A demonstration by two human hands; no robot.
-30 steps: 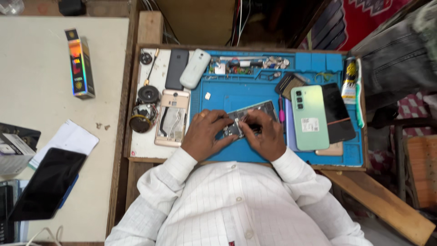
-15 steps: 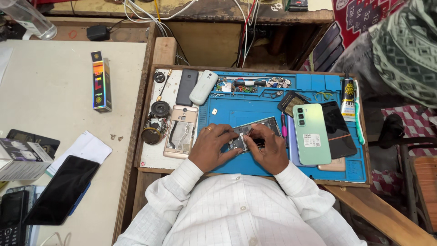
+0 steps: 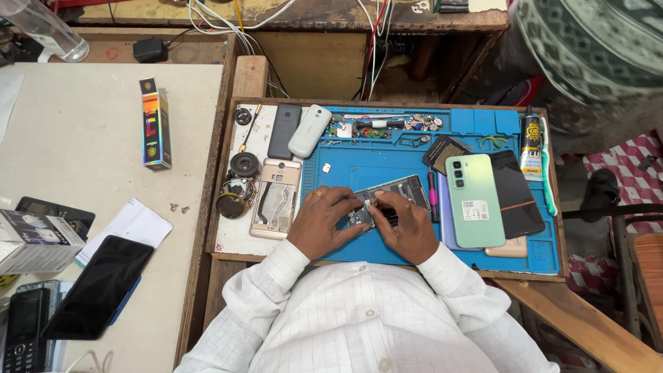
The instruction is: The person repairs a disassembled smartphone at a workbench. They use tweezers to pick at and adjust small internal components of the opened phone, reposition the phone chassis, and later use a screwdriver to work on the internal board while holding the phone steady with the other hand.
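An opened phone [image 3: 388, 200] is being pinned flat on the blue mat [image 3: 387, 162] by the left hand [image 3: 324, 222], fingers curled over its edge, while the right hand [image 3: 409, 226] is pinching at its inside; what is pinched cannot be told.

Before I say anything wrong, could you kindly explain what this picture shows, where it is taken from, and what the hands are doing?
There is no machine here: a person in a white shirt works with bare hands, and the camera sits on their head, looking down. The left hand and right hand both grip an opened phone lying on a blue work mat. Beside it, to the right, lie a green phone face down and a dark screen panel. To the left lies a gold phone frame. On the pale table further left sit a black phone and a small upright box.
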